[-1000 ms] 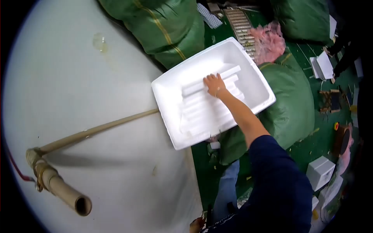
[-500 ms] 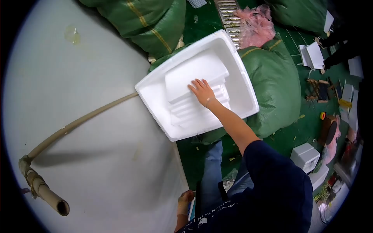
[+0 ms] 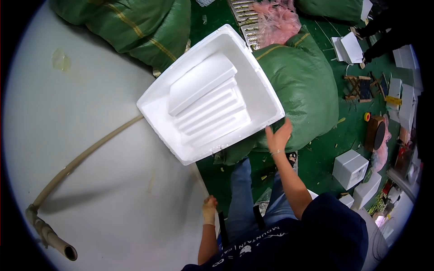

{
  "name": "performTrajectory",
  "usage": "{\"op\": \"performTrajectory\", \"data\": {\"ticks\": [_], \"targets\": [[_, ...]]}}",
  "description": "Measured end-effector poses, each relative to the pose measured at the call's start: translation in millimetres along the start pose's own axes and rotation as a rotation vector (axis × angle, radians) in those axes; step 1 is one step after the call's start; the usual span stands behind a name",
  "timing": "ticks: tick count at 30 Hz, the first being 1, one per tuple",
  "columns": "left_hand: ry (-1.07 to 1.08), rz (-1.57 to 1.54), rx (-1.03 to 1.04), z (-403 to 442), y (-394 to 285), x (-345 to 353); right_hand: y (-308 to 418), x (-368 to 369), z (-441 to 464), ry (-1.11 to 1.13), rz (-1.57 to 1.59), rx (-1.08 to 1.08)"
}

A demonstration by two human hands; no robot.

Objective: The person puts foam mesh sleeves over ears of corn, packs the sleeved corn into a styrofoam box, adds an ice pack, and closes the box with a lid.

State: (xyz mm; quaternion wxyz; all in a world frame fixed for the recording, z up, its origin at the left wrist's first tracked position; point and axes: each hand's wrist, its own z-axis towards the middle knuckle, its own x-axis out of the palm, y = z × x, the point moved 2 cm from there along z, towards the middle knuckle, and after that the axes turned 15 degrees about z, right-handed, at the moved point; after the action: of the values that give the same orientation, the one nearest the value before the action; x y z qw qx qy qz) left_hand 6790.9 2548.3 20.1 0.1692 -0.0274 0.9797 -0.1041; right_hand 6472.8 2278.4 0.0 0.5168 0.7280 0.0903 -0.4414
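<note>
A white foam box [image 3: 266, 95] lies open side up, tilted in view, over the table's edge and beside a green sack. Inside it a white foam block [image 3: 202, 83] rests on the ribbed bottom. My right hand [image 3: 279, 134] is at the box's lower right corner, thumb and fingers apart, with nothing held between them. Near the table's edge, my left hand [image 3: 209, 204] is closed, its fingers curled; what they hold, if anything, is hidden.
A pale table [image 3: 104, 180] fills the left, with a brown pipe [image 3: 90, 151] across it. Green sacks [image 3: 300, 90] and pink plastic [image 3: 275, 22] lie beyond the box. White foam boxes [image 3: 350, 169] stand on the green floor at right, where another person's dark legs [image 3: 384, 34] show.
My right hand has left the foam block inside the box and moved to the box's corner. The block lies flatter against the far side. My left hand has come further into view.
</note>
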Motion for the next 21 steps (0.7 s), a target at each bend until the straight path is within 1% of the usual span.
{"op": "performTrajectory", "data": {"ticks": [1, 2, 4, 6, 8, 9, 10, 11, 14, 15, 16, 17, 19, 20, 21], "targets": [[-0.037, 0.005, 0.056, 8, -9, 0, -28, 12, 10, -0.011, 0.052, 0.19], [-0.038, 0.012, 0.051, 11, -14, -1, -70, 38, 24, 0.035, 0.363, 0.316], [-0.018, 0.021, 0.023, 19, -29, 4, -67, 65, 40, 0.202, 0.583, 0.866], [-0.011, 0.026, -0.003, 2, -46, 13, -66, 80, 45, 0.082, 0.457, 0.782], [-0.023, 0.038, -0.061, -17, -45, 13, -80, 98, 61, 0.097, 0.76, 0.881], [0.032, 0.073, -0.064, -24, -42, 13, -94, 106, 72, 0.11, 0.688, 0.899], [0.091, 0.11, -0.06, -30, -39, 12, -87, 97, 86, 0.216, 0.762, 0.98], [0.094, 0.154, -0.006, -41, -35, 9, -79, 87, 99, 0.251, 0.725, 0.966], [0.096, 0.149, 0.082, -43, 9, -6, -49, 46, 123, 0.251, 0.798, 0.923], [0.117, 0.16, 0.071, -45, 20, -10, -45, 31, 128, 0.258, 0.842, 0.917], [0.153, 0.183, 0.068, -48, 26, -14, -37, 11, 136, 0.284, 0.817, 0.893], [0.132, 0.189, 0.057, -56, 25, -13, -19, -14, 139, 0.275, 0.87, 0.847], [0.164, 0.243, 0.019, -44, 44, -18, 5, -46, 155, 0.282, 0.957, 0.756], [0.122, 0.226, -0.046, -47, 42, -16, 10, -63, 168, 0.299, 0.998, 0.729], [0.179, 0.283, 0.006, -41, 40, -16, 21, -81, 184, 0.292, 1.068, 0.688]]}}
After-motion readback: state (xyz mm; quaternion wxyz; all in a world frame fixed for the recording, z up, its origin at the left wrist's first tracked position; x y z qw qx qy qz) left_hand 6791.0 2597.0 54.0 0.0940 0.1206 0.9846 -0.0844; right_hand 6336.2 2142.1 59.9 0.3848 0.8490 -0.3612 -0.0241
